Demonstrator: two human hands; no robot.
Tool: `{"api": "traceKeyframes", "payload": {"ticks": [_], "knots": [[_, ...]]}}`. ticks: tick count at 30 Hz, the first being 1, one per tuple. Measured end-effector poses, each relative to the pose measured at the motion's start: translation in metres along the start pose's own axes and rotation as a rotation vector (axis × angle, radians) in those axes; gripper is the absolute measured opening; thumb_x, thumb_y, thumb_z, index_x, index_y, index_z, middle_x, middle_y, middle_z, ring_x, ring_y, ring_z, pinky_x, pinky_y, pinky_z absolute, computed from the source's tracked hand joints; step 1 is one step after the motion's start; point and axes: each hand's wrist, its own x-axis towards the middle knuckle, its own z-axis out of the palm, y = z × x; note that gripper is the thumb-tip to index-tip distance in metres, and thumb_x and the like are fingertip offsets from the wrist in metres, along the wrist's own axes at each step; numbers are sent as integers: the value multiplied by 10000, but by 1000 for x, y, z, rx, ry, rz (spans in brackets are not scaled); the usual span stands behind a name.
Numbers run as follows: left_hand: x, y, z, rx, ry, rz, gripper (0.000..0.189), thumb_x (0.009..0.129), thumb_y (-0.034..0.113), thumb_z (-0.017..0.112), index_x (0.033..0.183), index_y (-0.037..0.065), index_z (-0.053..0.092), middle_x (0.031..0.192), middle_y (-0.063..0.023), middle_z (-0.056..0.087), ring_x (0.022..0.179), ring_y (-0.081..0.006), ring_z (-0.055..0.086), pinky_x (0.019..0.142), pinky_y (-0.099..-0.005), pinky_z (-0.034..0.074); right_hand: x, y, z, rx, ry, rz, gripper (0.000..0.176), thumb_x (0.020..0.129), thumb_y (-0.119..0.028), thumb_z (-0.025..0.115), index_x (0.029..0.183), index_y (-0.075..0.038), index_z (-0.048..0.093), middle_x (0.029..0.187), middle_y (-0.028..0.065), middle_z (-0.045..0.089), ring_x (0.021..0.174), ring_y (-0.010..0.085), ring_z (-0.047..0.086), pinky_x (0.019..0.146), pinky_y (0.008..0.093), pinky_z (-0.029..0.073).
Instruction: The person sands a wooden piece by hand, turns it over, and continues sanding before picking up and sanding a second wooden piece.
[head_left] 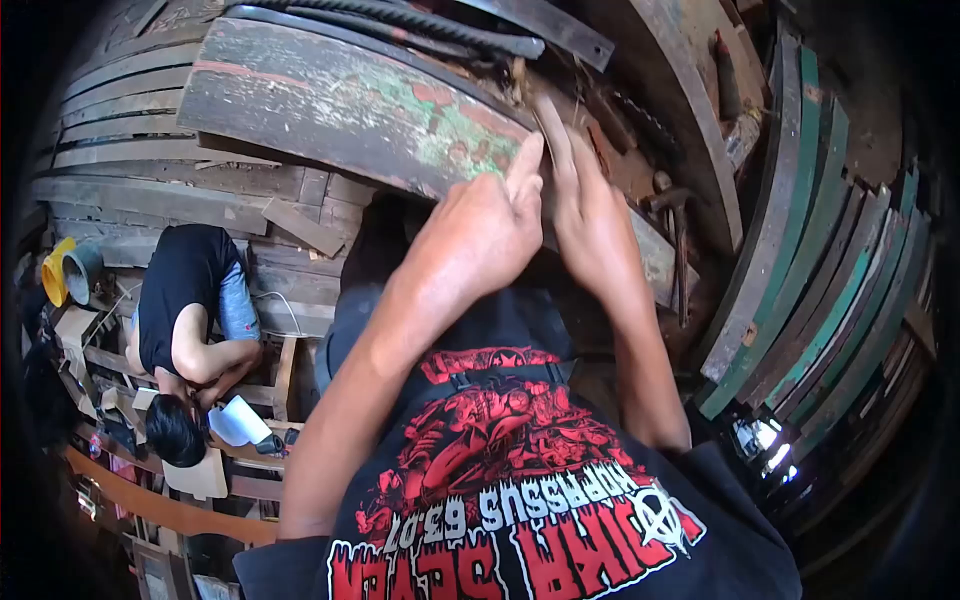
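My left hand (480, 232) is over the right end of a weathered plank (330, 105) with flaking green paint. Its fingers are curled, and the fingertips point toward my right hand; whatever they hold is hidden. Close beside it, my right hand (598, 230) grips a thin, pale, curved wooden strip (552, 125) that sticks up past the fingers. The strip's lower part is covered by the hand. A hammer-like tool (672, 205) lies to the right of my right hand.
Dark metal bars (400, 22) lie behind the plank. Curved green and brown boards (800, 290) are stacked at the right. On the left, a person (195, 310) bends low over a white sheet (240, 422) on a slatted wooden floor, near yellow and grey containers (70, 272).
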Motion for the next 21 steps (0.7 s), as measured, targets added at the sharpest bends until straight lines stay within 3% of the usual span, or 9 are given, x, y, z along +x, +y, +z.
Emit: {"api": "traceKeyframes", "payload": {"ticks": [2,3,5,10,13,14,16,19,21], "knots": [[0,-4,10,28,25,-33,542,1059,269,458,1564,74,472,1037,-398,670,1051,-562,645,994,-624,494,-15,11,12,6,80,-66,490,1147,-240,352,1635,-222,389,1505,258,556,1224,546,590,1026,588,508],[-15,16,17,-77,-65,-90,545,1060,268,459,1569,74,465,1031,-398,670,1050,-564,645,993,-624,494,-28,-7,-15,-61,-45,105,492,1147,-239,351,1637,-227,386,1516,258,544,1211,547,596,1019,591,512],[-14,22,15,-62,-58,-96,553,1060,267,462,1579,75,453,1019,-398,671,1048,-566,644,992,-625,495,0,-13,-14,-46,-126,234,497,1146,-237,350,1642,-236,381,1540,259,521,1185,549,607,1005,597,520],[-5,15,7,7,-23,-88,545,1071,268,443,1580,75,455,1045,-400,668,1074,-559,643,1002,-603,494,-15,-4,-3,-25,81,-22,482,1133,-229,394,1614,-195,404,1362,278,645,1065,565,645,930,620,532],[3,9,-5,-116,-80,-78,553,1072,277,432,1587,75,451,1068,-411,658,1113,-568,621,1021,-582,497,20,4,6,18,-3,45,485,1133,-229,389,1617,-207,408,1440,268,600,1099,559,633,941,626,528],[7,-14,6,-113,15,110,556,1072,280,424,1584,62,444,1078,-418,649,1118,-571,616,1025,-571,502,17,3,3,-25,-41,127,475,1135,-246,393,1607,-195,412,1408,279,610,1083,562,632,907,638,520],[5,-4,2,-39,-16,48,558,1073,289,424,1576,50,448,1070,-418,651,1114,-569,620,1016,-568,506,-1,3,1,-4,49,16,471,1128,-243,415,1594,-170,412,1258,315,658,1042,571,633,880,648,508],[5,3,3,-116,-20,18,566,1080,309,423,1580,43,437,1052,-422,652,1112,-573,621,1009,-569,502,10,8,10,84,71,-3,497,1122,-225,436,1614,-180,386,1276,317,637,1076,571,613,919,629,498],[5,-6,6,-89,-15,63,566,1085,307,415,1590,52,421,1064,-425,649,1125,-571,617,1004,-570,500,8,-8,-6,92,-94,229,496,1138,-225,400,1634,-220,390,1513,256,547,1260,550,553,1036,580,483]]}}
